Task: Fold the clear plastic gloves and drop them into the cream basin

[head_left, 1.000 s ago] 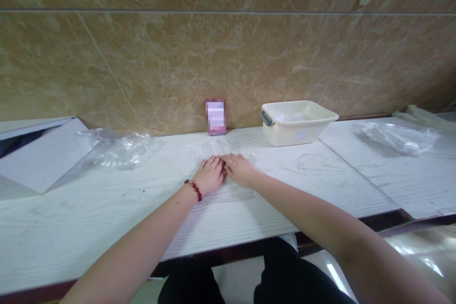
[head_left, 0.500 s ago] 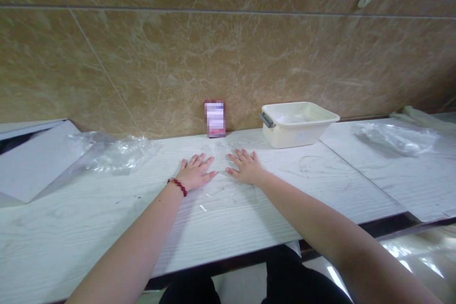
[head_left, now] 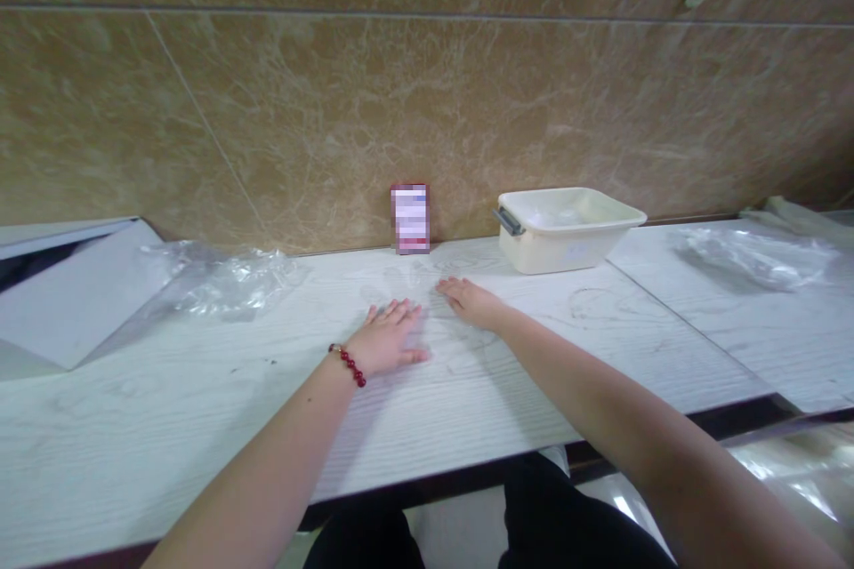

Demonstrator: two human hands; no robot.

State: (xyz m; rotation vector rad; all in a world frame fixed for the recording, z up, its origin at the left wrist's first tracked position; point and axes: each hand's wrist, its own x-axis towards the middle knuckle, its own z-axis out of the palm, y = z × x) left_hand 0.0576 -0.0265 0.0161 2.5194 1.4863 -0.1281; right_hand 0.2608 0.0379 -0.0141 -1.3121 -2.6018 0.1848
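Note:
My left hand (head_left: 387, 340), with a red bead bracelet (head_left: 348, 364) at the wrist, is held palm down over the white wood-grain table (head_left: 414, 427), its thumb stretched to the side. A little further back and to the right, my right hand (head_left: 472, 302) is palm down with its fingers extended. Something thin and transparent seems to lie around the hands, but its outline is too faint to make out. Behind them a small card or phone (head_left: 412, 220) with a blurred face leans upright against the wall.
A cream plastic bin (head_left: 567, 247) with a grey handle stands at the back right, clear plastic inside. Clear plastic bags (head_left: 233, 283) lie at the left beside a white box (head_left: 80, 293). More clear plastic (head_left: 761, 256) lies at the far right. Behind is a brown marbled wall (head_left: 334, 124).
My left hand has come nearer the front edge, its thumb spread wider. My right hand has turned slightly, its fingers closer together. The whole view has shifted a little.

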